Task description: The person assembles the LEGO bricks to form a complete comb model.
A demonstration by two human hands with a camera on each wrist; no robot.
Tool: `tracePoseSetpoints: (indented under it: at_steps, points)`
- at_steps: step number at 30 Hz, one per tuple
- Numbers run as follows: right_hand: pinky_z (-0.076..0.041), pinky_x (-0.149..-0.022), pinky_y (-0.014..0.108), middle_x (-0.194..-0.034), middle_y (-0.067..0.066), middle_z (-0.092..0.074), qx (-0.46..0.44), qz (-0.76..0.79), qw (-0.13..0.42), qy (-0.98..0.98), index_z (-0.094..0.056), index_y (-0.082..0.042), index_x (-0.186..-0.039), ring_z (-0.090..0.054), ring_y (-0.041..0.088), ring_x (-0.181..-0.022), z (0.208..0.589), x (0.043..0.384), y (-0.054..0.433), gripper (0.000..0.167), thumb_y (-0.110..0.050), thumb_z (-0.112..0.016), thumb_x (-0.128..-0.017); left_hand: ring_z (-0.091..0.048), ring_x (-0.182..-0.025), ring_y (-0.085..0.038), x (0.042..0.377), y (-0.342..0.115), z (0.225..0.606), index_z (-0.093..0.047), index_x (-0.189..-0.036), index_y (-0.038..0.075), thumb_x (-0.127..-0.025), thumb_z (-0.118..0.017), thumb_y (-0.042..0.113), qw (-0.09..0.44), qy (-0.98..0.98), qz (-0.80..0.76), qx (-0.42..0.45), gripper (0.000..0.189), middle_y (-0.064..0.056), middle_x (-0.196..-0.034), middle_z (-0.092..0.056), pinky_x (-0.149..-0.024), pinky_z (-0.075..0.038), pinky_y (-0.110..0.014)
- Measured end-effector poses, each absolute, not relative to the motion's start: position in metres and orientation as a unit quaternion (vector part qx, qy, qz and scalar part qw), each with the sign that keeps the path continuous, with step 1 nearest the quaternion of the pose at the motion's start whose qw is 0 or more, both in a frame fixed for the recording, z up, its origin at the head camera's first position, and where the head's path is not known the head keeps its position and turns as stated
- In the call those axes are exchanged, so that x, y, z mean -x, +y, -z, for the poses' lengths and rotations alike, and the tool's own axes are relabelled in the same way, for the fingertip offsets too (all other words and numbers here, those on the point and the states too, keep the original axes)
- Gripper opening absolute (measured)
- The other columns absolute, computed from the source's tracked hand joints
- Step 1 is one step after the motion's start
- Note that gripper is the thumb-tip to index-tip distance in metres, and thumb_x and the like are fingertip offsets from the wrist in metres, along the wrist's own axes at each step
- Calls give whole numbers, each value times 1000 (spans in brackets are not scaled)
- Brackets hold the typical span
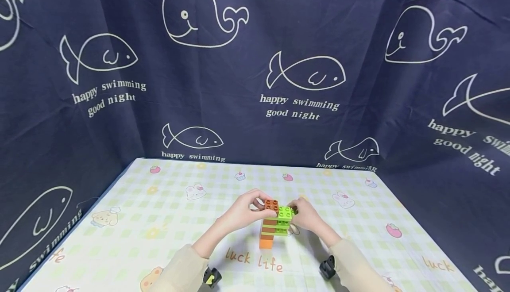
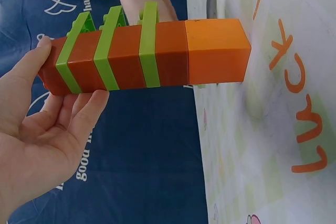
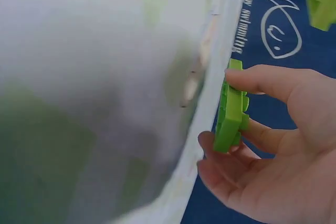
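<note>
A tower of toy building bricks (image 1: 266, 242) stands near the table's middle, tilted in the left wrist view. Its bottom is an orange brick (image 2: 218, 51); above it, red-brown bricks (image 2: 126, 56) alternate with thin light-green plates (image 2: 149, 45) that jut out to the right. My left hand (image 1: 247, 208) holds the tower near its top, thumb on one side of the uppermost red-brown brick (image 1: 272, 203) and fingers on the other. Just right of the tower, my right hand (image 1: 304, 214) pinches a separate green studded plate (image 3: 230, 114) between thumb and fingers, apart from the tower in the right wrist view.
A pale checked tablecloth (image 1: 191, 225) with printed animals, fruit and lettering covers the table. Dark blue curtains (image 1: 239, 84) with white fish and whale drawings hang behind it and at both sides. Black wrist devices (image 1: 328, 267) sit at both cuffs.
</note>
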State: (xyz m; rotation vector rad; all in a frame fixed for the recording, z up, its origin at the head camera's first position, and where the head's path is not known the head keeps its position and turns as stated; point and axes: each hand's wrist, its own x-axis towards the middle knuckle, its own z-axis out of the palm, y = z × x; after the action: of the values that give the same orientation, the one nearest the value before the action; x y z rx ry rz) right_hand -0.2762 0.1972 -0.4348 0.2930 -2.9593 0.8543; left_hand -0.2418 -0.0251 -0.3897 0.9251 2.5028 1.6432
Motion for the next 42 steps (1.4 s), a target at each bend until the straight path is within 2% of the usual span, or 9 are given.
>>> tracePoseSetpoints:
  at_steps: [3, 12, 25, 31, 36, 39, 42]
  points:
    - [-50, -79, 42, -90, 12, -54, -108, -295, 47, -948, -64, 7, -103, -53, 22, -82, 426, 273, 198, 39, 7, -66, -64, -56, -83, -10, 242, -25, 389, -65, -100, 16, -82, -73, 27, 5, 799, -524, -296, 24, 1, -100, -61, -75, -52, -21]
    - [-49, -88, 48, -103, 14, -59, -120, -309, 81, -940, -64, 2, -109, -58, 28, -95, 410, 267, 202, 38, -3, -68, -72, -57, -84, -11, 244, -25, 390, -64, -101, 15, -82, -73, 27, -5, 802, -515, -304, 24, 3, -98, -61, -75, -52, -20]
    - [-50, -88, 46, -109, 17, -63, -155, -313, 121, -929, -62, 3, -115, -59, 30, -98, 395, 256, 205, 40, -7, -70, -77, -56, -83, -9, 245, -26, 391, -64, -104, 13, -80, -75, 24, 0, 798, -518, -309, 28, 3, -99, -62, -75, -53, -21]
    - [-52, -81, 41, -106, 15, -64, -170, -316, 144, -922, -62, 1, -115, -60, 27, -93, 388, 255, 207, 40, -7, -72, -78, -57, -84, -9, 245, -26, 391, -64, -105, 13, -80, -75, 25, -1, 799, -516, -310, 30, 3, -99, -63, -76, -53, -23]
    - [-53, -73, 31, -102, 12, -64, -178, -318, 150, -919, -64, 1, -113, -59, 21, -86, 382, 251, 207, 37, -9, -72, -78, -58, -85, -10, 246, -27, 391, -64, -105, 13, -80, -75, 25, 1, 797, -517, -313, 30, 2, -100, -64, -77, -53, -23]
    - [-51, -71, 25, -103, 12, -64, -182, -320, 150, -918, -64, 0, -114, -58, 20, -87, 379, 249, 206, 38, -9, -72, -78, -59, -86, -11, 246, -27, 391, -64, -106, 13, -80, -75, 25, 4, 796, -518, -313, 30, 1, -101, -64, -76, -53, -20]
    - [-52, -73, 25, -106, 11, -64, -188, -321, 156, -915, -64, -1, -115, -59, 21, -91, 377, 248, 205, 38, -9, -72, -79, -59, -86, -11, 246, -28, 391, -64, -106, 13, -80, -75, 25, 8, 796, -520, -311, 30, 1, -101, -64, -76, -52, -19]
